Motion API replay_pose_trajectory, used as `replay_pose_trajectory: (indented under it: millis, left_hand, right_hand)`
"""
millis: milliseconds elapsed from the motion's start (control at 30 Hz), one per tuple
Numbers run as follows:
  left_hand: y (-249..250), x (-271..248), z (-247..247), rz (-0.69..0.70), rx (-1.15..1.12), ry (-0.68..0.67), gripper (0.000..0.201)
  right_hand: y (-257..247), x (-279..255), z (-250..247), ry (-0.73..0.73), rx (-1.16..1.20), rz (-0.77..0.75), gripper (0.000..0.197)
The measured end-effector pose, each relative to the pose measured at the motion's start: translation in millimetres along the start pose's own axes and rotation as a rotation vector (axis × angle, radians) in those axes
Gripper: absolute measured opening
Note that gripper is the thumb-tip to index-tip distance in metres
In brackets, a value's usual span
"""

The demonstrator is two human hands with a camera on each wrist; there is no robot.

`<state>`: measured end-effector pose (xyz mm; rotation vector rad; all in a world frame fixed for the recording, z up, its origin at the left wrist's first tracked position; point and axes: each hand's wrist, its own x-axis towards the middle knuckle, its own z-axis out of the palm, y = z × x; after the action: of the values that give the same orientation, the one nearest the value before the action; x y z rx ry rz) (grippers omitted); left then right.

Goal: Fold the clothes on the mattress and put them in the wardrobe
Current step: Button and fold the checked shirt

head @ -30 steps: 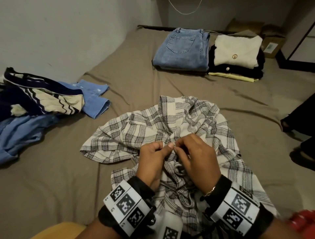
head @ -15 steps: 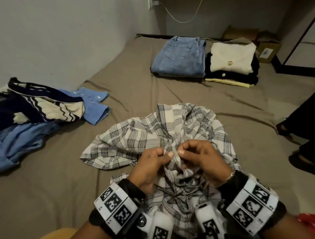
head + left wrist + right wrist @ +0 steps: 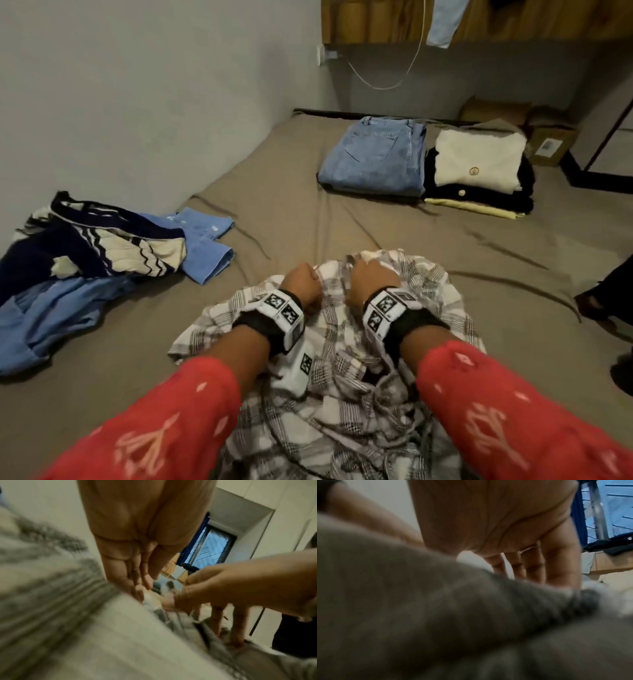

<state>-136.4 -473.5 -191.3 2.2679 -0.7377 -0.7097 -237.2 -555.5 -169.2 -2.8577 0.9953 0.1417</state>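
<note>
A crumpled black-and-white plaid shirt (image 3: 346, 380) lies bunched on the brown mattress (image 3: 308, 219) right in front of me. My left hand (image 3: 302, 279) and right hand (image 3: 370, 274) each grip its far edge in a fist, a short gap apart, red sleeves stretched out behind them. In the left wrist view, my left hand's fingers (image 3: 137, 588) pinch the plaid cloth (image 3: 68, 615), and my right hand (image 3: 223, 582) holds it close by. The right wrist view is blurred: curled fingers (image 3: 530, 566) above grey fabric (image 3: 436, 608).
A loose heap with a navy-and-cream striped top (image 3: 89, 246) and blue garments (image 3: 51, 315) lies at the left by the wall. Folded jeans (image 3: 373, 157) and a folded stack topped by a cream top (image 3: 479, 161) sit at the far end. Cardboard boxes (image 3: 548, 144) stand behind. Someone's dark-clad leg (image 3: 613, 294) is at the right edge.
Both hands moved forward and slightly apart, from pinching the shirt's middle together to gripping its far edge with arms stretched out. The shirt is more bunched; the head view tipped upward.
</note>
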Motion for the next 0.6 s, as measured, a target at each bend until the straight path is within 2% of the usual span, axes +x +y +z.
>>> replay_pose_trajectory:
  millis: [33, 100, 167, 233, 333, 400, 467, 533, 600]
  left_hand:
    - [-1.4, 5.9, 3.4, -0.004, 0.090, 0.000, 0.012]
    - [-2.3, 13.5, 11.6, 0.036, 0.224, -0.030, 0.040]
    - [2.4, 16.8, 19.6, 0.123, 0.197, -0.031, 0.047]
    - [12.5, 12.4, 23.6, 0.220, 0.044, -0.003, 0.038]
    - [33.8, -5.6, 12.0, 0.261, -0.298, -0.119, 0.024]
    - [47.0, -21.5, -2.0, 0.305, -0.388, -0.217, 0.017]
    - [52.9, -37.5, -15.0, 0.362, -0.364, -0.248, 0.017]
    - [56.2, -54.0, -27.5, 0.363, -0.385, -0.194, 0.028]
    - [59.3, -69.9, -40.8, 0.295, -0.546, -0.180, 0.033]
  right_hand:
    - [7.2, 3.5, 3.0, 0.001, -0.029, 0.025, 0.039]
    - [22.3, 8.0, 2.7, -0.009, 0.025, 0.067, 0.028]
    - [35.2, 10.2, -2.9, -0.027, 0.214, 0.090, 0.025]
    - [45.4, 5.6, -9.9, -0.042, 0.475, 0.101, 0.021]
    - [51.8, -11.8, -23.8, -0.097, 0.903, 0.100, 0.008]
    - [48.5, -24.4, -33.8, -0.124, 0.938, 0.008, 0.010]
    - [40.4, -39.1, -44.5, -0.128, 0.953, -0.087, 0.003]
    - [32.8, -54.9, -53.1, -0.047, 1.082, -0.080, 0.015]
    - [30.4, -65.1, -55.5, 0.171, 1.140, 0.064, 0.021]
